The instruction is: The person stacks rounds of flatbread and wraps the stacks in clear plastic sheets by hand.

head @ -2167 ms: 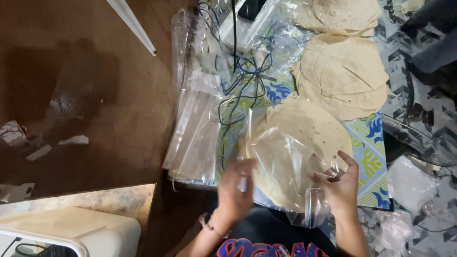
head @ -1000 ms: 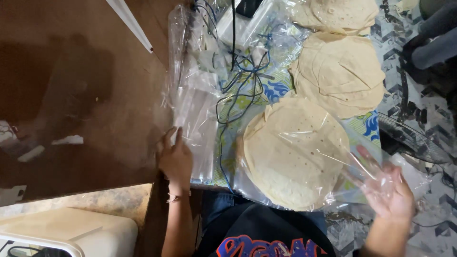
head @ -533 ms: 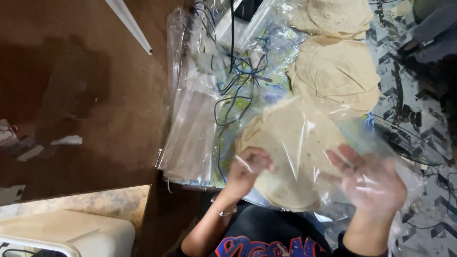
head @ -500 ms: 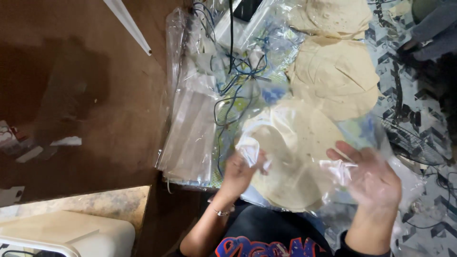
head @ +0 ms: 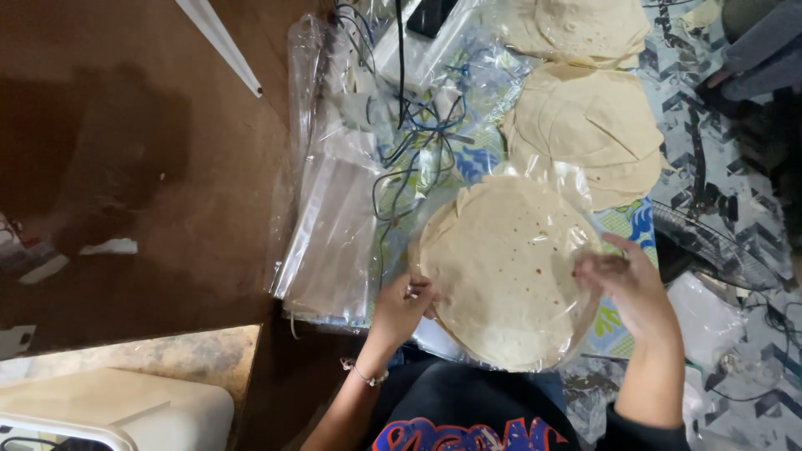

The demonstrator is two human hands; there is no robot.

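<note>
Head view has us bagging: our left hand (head: 401,307) and right hand (head: 628,282) grip opposite edges of the clear bag (head: 558,179) around the tortilla stack (head: 505,269), low over the patterned surface (head: 628,224). Next, we reckon, the open mouth wants closing.

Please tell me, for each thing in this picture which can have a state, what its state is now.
Left hand: grips the near-left edge of the bagged flatbreads.
Right hand: holds the right edge, fingers bent.
Bagged flatbreads: stack lying flat inside a clear plastic bag.
Loose flatbread piles: two stacks, uncovered, lying flat.
Empty plastic bags: flat in a stack, unfilled.
Cables: tangled, lying loose.
Fan: at the right; running or not cannot be told.
</note>
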